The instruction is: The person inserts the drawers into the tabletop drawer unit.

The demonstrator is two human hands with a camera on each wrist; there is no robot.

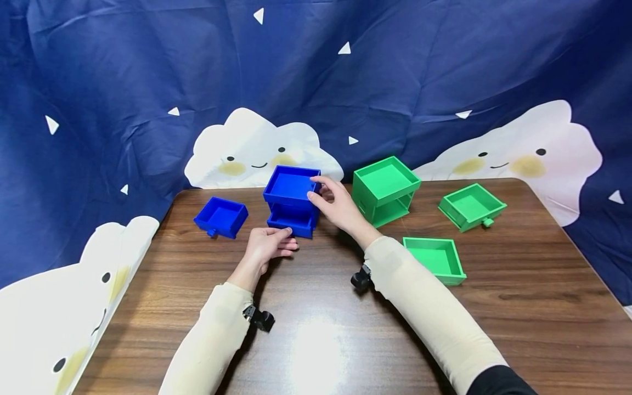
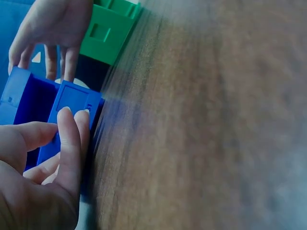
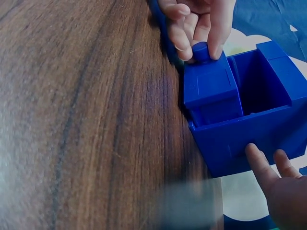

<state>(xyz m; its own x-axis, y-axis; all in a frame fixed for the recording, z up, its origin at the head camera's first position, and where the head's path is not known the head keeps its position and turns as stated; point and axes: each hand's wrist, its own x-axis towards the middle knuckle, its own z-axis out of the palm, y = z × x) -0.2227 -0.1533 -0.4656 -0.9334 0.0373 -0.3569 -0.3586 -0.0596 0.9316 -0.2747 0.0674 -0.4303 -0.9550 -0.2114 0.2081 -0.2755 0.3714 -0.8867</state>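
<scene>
The blue cabinet [image 1: 292, 185] stands at the back of the table, its upper slot vacant. A blue drawer [image 1: 292, 221] sits in the lower slot, its front sticking out a little. My left hand [image 1: 266, 247] is at that drawer's front. In the right wrist view its thumb and fingers lie on either side of the round knob [image 3: 200, 51]. With fingers extended, my right hand [image 1: 338, 206] touches the cabinet's right side near the top rim. A second blue drawer [image 1: 222, 216] lies on the table to the left.
A green cabinet [image 1: 387, 181] with vacant slots stands right of the blue one. Two green drawers lie nearby: one drawer [image 1: 472, 206] farther right, another drawer [image 1: 435, 258] beside my right sleeve. A blue patterned cloth [image 1: 316, 71] hangs behind the wooden table [image 1: 518, 307].
</scene>
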